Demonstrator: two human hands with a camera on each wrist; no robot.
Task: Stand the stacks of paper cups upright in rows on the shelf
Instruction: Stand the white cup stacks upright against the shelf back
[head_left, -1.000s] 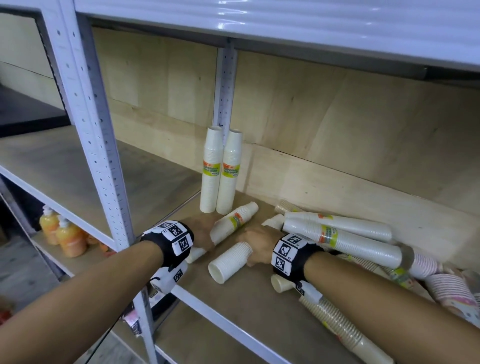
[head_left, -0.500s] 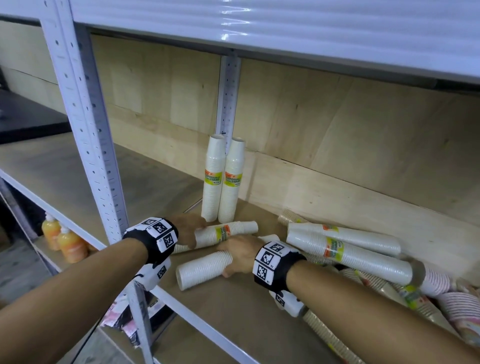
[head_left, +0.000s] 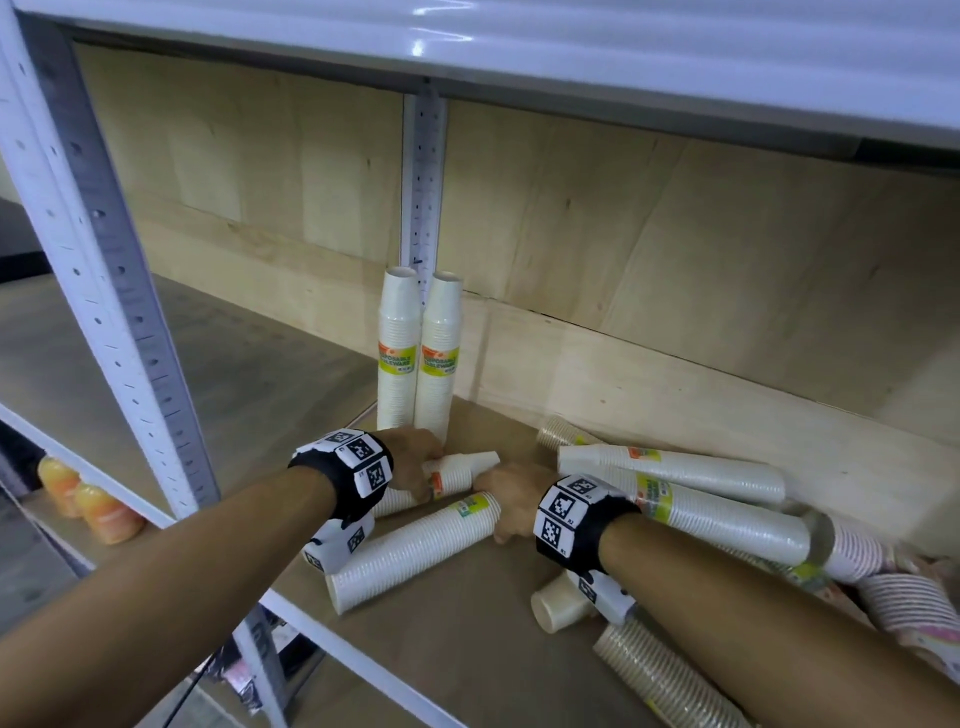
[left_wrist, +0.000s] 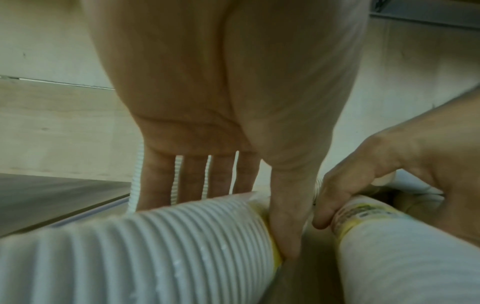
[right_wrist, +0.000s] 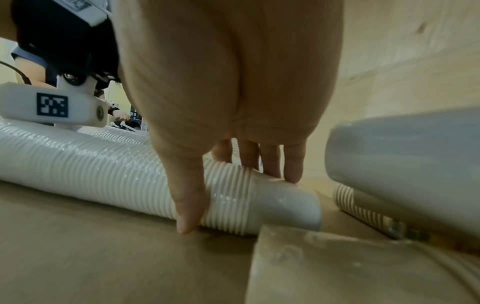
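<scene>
Plywood-backed metal shelving, brown shelf board (head_left: 467, 649) strewn with lying cup stacks

Left fingers (left_wrist: 192, 179) behind one lying stack, thumb in front at its yellow label: left hand (head_left: 415, 457) wrapped round the far lying stack (head_left: 457, 473) (orange-banded, narrow end pointing right). Right thumb (right_wrist: 188, 205) down the near side, fingers (right_wrist: 270, 162) over the top: right hand (head_left: 511, 501) gripping the near lying stack (head_left: 415, 551) close to its narrow end, open end toward the shelf's front edge. Both stacks flat on the board, side by side, thumbs nearly meeting between them

Further back, two upright stacks (head_left: 418, 353) touching each other, against the rear post (head_left: 423, 182) at the back wall. Off to the right, a jumbled heap of lying stacks (head_left: 701, 493), white ones on top, pink-striped and tan ones toward the edge of view. Lower left, orange bottles (head_left: 88, 504) on a lower shelf (blurred)
</scene>
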